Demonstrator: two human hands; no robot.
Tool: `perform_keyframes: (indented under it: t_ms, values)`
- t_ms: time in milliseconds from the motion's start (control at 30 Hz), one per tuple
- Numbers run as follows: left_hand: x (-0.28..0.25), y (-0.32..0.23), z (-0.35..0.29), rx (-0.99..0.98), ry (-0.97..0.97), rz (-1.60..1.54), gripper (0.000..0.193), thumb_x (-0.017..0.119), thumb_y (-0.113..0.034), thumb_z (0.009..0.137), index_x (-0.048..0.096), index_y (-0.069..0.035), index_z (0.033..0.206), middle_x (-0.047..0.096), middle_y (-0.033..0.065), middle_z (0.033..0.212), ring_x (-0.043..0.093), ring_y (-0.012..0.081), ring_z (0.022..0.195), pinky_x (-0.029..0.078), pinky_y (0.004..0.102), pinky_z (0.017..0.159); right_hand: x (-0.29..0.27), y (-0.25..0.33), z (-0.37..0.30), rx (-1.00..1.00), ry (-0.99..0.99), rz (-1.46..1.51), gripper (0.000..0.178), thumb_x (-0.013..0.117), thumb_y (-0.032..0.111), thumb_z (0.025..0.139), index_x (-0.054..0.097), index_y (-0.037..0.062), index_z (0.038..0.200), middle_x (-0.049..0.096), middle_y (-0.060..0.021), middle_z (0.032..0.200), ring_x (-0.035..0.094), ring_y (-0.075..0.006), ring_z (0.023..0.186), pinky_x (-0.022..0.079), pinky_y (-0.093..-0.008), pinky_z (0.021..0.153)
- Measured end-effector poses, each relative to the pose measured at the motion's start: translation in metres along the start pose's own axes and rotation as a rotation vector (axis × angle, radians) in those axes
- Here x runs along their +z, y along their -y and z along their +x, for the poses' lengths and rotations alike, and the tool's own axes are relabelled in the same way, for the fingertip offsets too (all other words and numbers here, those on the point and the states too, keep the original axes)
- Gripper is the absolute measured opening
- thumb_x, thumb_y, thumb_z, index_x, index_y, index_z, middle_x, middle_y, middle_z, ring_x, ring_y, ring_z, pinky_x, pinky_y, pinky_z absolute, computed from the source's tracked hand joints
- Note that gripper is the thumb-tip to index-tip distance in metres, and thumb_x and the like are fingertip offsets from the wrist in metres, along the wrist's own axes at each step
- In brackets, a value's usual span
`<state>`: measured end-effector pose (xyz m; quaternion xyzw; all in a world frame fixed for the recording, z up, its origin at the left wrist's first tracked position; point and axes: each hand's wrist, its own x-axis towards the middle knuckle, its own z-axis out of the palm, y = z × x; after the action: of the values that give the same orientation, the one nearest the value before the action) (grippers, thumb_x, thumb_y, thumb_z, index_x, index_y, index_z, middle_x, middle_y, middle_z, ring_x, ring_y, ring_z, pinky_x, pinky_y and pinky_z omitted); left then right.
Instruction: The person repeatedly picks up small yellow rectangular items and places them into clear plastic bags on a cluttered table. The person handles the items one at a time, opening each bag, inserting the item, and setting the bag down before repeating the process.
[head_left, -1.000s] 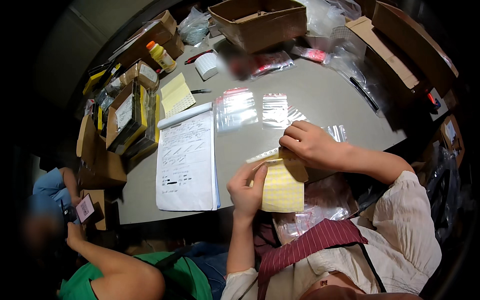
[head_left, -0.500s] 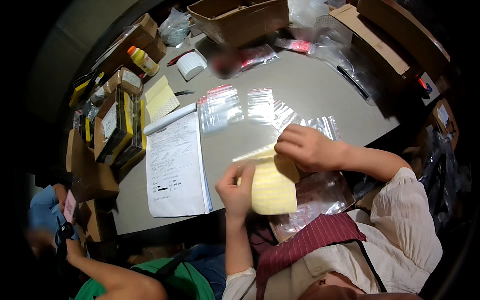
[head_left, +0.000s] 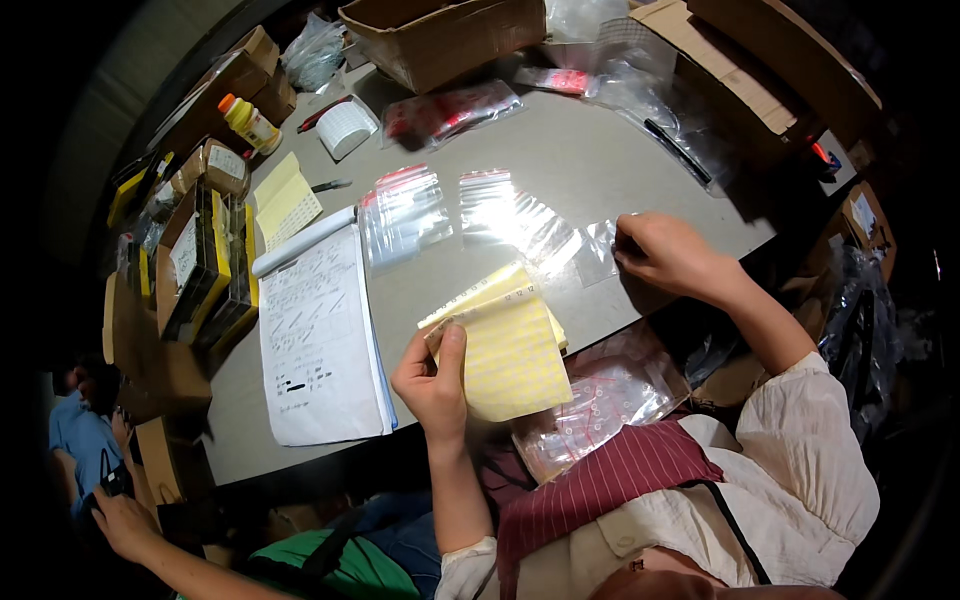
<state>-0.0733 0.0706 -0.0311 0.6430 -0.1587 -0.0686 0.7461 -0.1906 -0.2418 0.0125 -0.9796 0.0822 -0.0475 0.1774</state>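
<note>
While clasping the yellow label sheets [head_left: 510, 365] in the left hand [head_left: 432, 385], spread right of its thumb, busy now at a clear zip bag [head_left: 598, 256] with the right hand [head_left: 662, 250], curled at the bag's edge; pinched or merely touched, cannot tell. Apparently at the bag-arranging step; next, probably calling for smoothing flat beside the fanned bags [head_left: 535, 228], left of the right hand.

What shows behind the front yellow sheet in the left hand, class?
Yellow paper shows above the front sheet and past its right edge; the rest behind it is covered.
</note>
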Motion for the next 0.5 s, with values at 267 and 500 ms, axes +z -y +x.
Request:
perform_keyframes:
  t_ms: [267, 500]
  values:
    - [-0.006, -0.003, 0.001, -0.035, -0.002, -0.143, 0.021, 0.071, -0.008, 0.098, 0.073, 0.008, 0.111, 0.073, 0.0057, 0.096, 0.064, 0.0085, 0.083, 0.049, 0.0222, 0.076, -0.03, 0.037, 0.029, -0.226, 0.373, 0.212, 0.033, 0.076, 0.024, 0.092, 0.058, -0.0008, 0.104, 0.067, -0.0204, 0.092, 0.067, -0.0382, 0.087, 0.05, -0.0453, 0.074]
    - [-0.008, 0.002, 0.005, -0.036, -0.005, -0.144, 0.022, 0.071, -0.008, 0.098, 0.073, 0.008, 0.113, 0.074, 0.0046, 0.098, 0.063, 0.0072, 0.085, 0.049, 0.0222, 0.077, 0.012, 0.02, 0.104, -0.332, 0.074, 0.143, 0.024, 0.071, 0.009, 0.085, 0.058, -0.0009, 0.102, 0.065, -0.0213, 0.089, 0.064, -0.0408, 0.088, 0.051, -0.0485, 0.078]
